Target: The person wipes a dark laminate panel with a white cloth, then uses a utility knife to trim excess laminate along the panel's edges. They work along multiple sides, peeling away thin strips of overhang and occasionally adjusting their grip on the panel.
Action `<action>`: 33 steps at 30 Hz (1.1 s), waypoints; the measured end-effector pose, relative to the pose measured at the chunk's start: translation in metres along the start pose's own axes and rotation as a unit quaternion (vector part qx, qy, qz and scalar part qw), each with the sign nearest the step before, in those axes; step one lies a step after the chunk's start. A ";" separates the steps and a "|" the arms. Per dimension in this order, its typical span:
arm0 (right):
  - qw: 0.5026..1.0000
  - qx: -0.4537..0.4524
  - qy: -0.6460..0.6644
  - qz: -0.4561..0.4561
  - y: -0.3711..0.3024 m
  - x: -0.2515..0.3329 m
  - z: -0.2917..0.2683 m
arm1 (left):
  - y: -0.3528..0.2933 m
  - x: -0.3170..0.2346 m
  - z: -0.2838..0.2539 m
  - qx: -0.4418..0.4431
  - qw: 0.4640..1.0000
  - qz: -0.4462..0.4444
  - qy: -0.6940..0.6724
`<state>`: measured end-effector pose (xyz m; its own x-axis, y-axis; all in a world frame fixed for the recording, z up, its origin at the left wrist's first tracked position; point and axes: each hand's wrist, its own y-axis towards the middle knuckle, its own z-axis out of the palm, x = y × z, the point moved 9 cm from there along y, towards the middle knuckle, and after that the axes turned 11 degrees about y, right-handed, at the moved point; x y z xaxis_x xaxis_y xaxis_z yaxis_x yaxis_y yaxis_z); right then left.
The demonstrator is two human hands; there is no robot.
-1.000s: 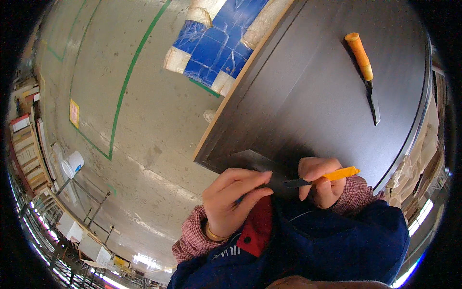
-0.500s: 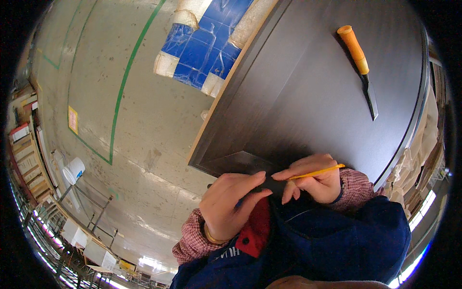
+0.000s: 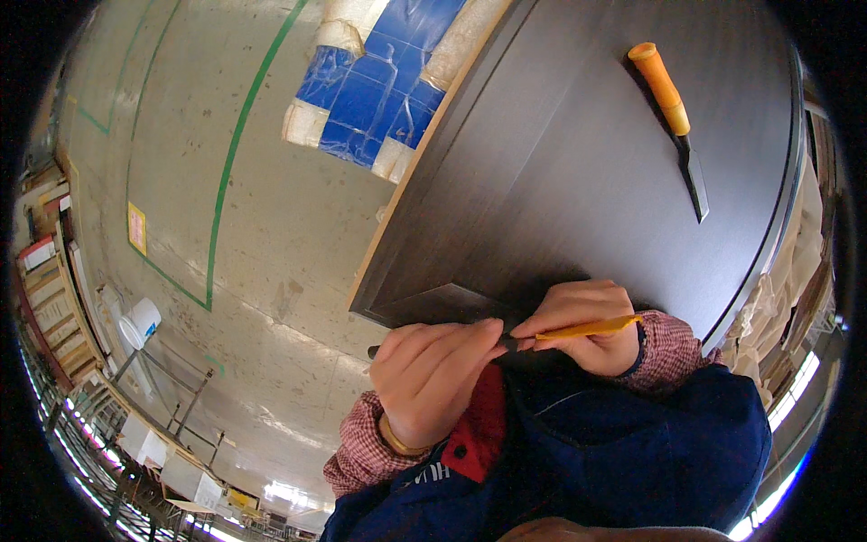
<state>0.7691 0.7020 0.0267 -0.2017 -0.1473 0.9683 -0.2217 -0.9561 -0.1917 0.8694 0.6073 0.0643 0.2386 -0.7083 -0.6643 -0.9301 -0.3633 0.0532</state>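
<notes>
My left hand [image 3: 432,370] is closed at the near edge of a dark wood panel [image 3: 578,199]. A slim black rod-like thing [image 3: 373,351] pokes out past its knuckles, and a dark bit shows by its fingertips; most of it is hidden. Right beside it, my right hand [image 3: 582,321] has its fingers closed, with a yellow pencil-like stick [image 3: 591,329] lying along them, slightly blurred. The fingertips of both hands almost meet. Beyond them on the panel lies a chisel [image 3: 673,117] with an orange handle, its blade pointing toward me.
Left of the panel, a blue-and-white wrapped stack [image 3: 375,95] stands low by its edge. Green tape lines [image 3: 237,135] mark the floor. A white bucket [image 3: 139,322] sits near metal rails at the left. Crumpled brown paper [image 3: 768,298] lies along the right side.
My left fingers, apart before, have closed together around the dark thing. My right hand has moved slightly left and up, and the yellow stick has shifted with it. The chisel has stayed put.
</notes>
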 end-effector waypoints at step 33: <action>0.997 -0.001 0.074 -0.025 0.001 0.001 -0.004 | 0.003 0.008 0.003 0.005 0.990 -0.048 -0.135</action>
<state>0.7648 0.7018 0.0268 -0.3296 -0.0593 0.9423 -0.2368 -0.9609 -0.1433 0.8681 0.6022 0.0573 0.2440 -0.4830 -0.8410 -0.9099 -0.4141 -0.0262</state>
